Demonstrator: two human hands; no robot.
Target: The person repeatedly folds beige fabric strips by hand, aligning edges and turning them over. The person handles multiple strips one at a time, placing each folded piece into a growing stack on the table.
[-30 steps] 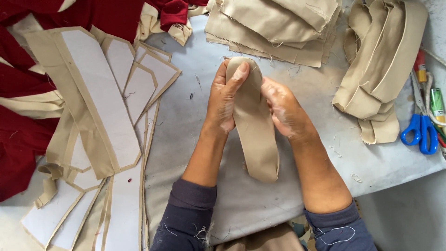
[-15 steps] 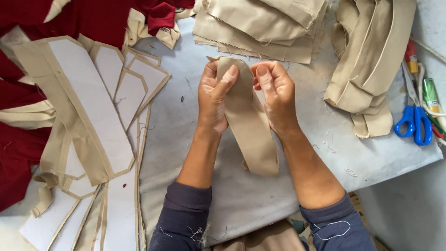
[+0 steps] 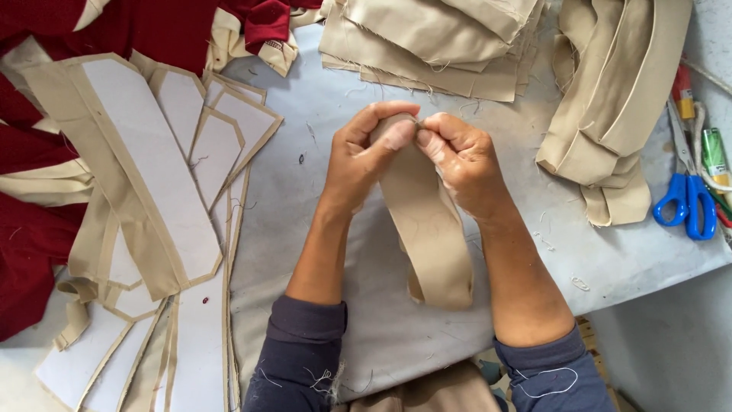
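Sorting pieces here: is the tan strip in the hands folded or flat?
Folded: the tan strip doubles over, looping at its lower end.

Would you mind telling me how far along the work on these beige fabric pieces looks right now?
Done, by the look of it: folded beige strips piled at the right. In hand: the left hand and right hand pinch the top end of one beige fabric strip. Seemingly left: flat pieces with white lining fanned out at the left, and a stack of beige cloth beyond; I cannot tell their state.

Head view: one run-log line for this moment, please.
left hand: pinching top of tan fabric strip | right hand: pinching same end | strip: hangs over grey table | blue scissors: far right
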